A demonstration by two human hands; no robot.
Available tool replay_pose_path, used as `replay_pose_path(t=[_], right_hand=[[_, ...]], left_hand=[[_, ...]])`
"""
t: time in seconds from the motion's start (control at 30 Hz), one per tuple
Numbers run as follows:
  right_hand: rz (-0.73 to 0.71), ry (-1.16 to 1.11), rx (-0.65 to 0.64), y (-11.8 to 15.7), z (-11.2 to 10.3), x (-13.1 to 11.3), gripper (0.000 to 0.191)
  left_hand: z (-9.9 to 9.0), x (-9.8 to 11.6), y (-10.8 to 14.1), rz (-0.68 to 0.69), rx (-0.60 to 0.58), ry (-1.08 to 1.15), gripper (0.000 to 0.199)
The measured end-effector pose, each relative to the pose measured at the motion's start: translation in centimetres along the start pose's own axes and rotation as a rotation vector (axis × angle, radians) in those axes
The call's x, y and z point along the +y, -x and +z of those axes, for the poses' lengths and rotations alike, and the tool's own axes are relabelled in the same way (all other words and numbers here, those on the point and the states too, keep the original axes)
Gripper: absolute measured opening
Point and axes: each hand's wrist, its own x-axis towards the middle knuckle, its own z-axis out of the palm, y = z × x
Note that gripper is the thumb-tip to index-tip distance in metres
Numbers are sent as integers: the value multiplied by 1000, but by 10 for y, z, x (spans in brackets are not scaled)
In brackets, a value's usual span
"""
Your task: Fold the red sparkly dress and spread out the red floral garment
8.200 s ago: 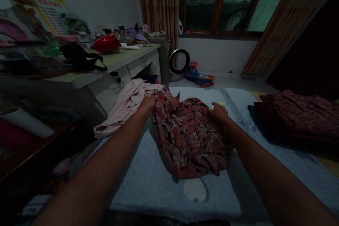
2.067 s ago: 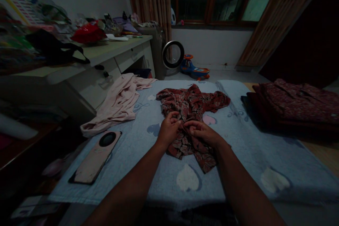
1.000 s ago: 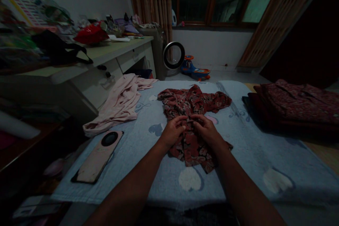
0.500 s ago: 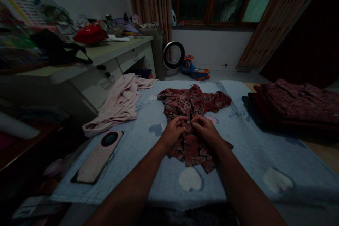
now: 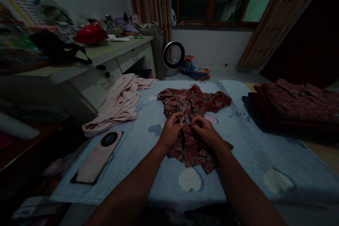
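A red-brown blouse with a leaf pattern (image 5: 194, 104) lies face up on a light blue cloth with heart prints (image 5: 238, 162), its sleeves spread out and its body bunched. Over the middle of its front, my left hand (image 5: 172, 130) has thumb and forefinger bent onto the fabric near the front opening. Just across from it, my right hand (image 5: 208, 132) pinches the blouse's front edge between thumb and fingertips. Any button there is too small and dark to make out.
To the left lie a pink garment (image 5: 119, 102) and a phone in a pale case (image 5: 97, 159). A stack of folded dark red clothes (image 5: 299, 107) sits at the right. Beyond are a cluttered desk (image 5: 116, 51), a round fan (image 5: 173, 55) and a blue ride-on toy (image 5: 196, 70).
The fingertips have moved slightly apart and a little toward me over the blouse's front. My left thumb and forefinger look wider apart than before. The blouse stays in place.
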Motion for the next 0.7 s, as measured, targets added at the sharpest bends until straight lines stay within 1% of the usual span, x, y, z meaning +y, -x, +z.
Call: replay_pose_path(t=[0.1,0.17,0.3,0.4,0.47,0.53,0.6,0.67,0.7], right_hand=[[16,-62,-22,1,1,-3,7],[40,-100,-29,2,2,-4,9],[80,-116,-40,4,3,-6,9],[67,-95,-51,4,3,-7,10],[15,-51,-44,3,2,-5,10],[-63,6,-6,2,2,-2,10],[-139,49,39,0,2,2,9],[-180,72,63,-1,2,4,8],[-192,87,63,-1,2,5,9]], left_hand=[[-2,-1,-2,104,61,-66,34],[-3,-1,-2,139,88,-100,31],[-4,0,-1,148,130,-137,33],[-4,1,-1,146,151,-159,29],[-3,1,0,143,136,-187,22],[-3,1,2,135,88,-252,17],[-1,1,5,141,25,-341,20],[0,0,7,180,-15,-448,24],[1,0,8,209,-25,-502,23]])
